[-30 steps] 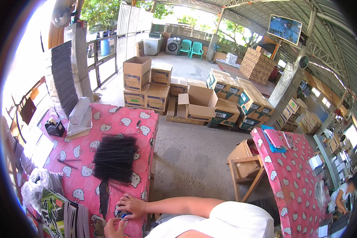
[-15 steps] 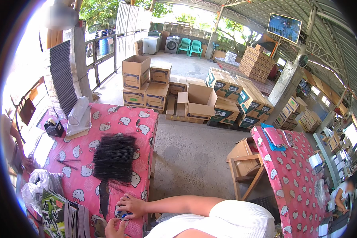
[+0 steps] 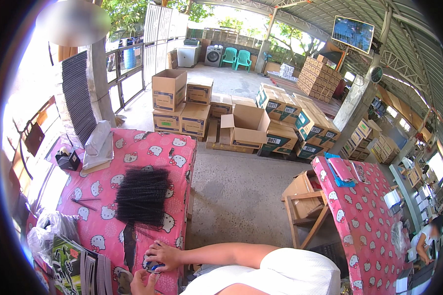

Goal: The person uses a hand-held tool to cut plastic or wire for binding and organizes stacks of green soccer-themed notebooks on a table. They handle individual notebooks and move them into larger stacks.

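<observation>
On the near part of the left table, my right hand (image 3: 164,254) is curled over a small blue object (image 3: 157,267). Only a bit of that object shows below the palm, so its kind is unclear. Close by at the lower edge, my left hand (image 3: 143,282) has thumb and fingers drawn together by the blue object. What it pinches, if anything, is too small to make out. Ahead of both hands lies a pile of black spiral binding coils (image 3: 142,194). Left of them stand several spiral-bound notebooks (image 3: 71,268), one with a green and black cover.
A pink patterned cloth covers the left table (image 3: 96,189); crumpled clear plastic (image 3: 54,231) and a black holder (image 3: 68,160) sit on it. Cardboard boxes (image 3: 194,120) are stacked beyond. At right are a wooden frame (image 3: 305,196), a second pink table (image 3: 349,221) and a seated person (image 3: 421,243).
A person's arm and hand at the far left edge have gone from view. My hands stay in nearly the same place by the blue object.
</observation>
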The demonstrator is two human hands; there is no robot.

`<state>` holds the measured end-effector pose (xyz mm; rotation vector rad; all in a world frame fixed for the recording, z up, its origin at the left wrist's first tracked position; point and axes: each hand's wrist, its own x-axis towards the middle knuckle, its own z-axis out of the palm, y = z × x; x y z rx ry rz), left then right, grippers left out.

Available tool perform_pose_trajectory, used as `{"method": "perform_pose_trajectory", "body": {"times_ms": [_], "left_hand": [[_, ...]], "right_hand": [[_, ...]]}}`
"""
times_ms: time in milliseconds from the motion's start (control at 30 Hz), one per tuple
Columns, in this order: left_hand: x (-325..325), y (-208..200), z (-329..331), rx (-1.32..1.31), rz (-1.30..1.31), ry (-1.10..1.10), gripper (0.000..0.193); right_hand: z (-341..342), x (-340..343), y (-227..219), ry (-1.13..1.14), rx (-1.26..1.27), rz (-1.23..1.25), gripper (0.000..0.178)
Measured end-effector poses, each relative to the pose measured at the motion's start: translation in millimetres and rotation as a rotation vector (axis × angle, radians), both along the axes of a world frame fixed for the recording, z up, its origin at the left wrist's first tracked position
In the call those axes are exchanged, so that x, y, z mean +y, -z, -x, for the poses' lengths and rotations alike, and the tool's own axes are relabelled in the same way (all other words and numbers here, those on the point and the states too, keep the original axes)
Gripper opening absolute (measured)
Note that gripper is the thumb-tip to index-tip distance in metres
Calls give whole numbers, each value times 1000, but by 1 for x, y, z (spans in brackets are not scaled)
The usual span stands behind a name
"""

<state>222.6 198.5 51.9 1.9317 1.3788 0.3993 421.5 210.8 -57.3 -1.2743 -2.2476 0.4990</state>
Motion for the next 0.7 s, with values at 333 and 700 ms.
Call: {"method": "perform_pose_trajectory", "body": {"times_ms": [333,700], "left_hand": [[0,35,4,-255,-48,-79,17],[0,4,1,-36,29,-16,37]], "right_hand": [[2,1,2,0,3,-32,58],[1,2,6,10,21,-57,57]]}}
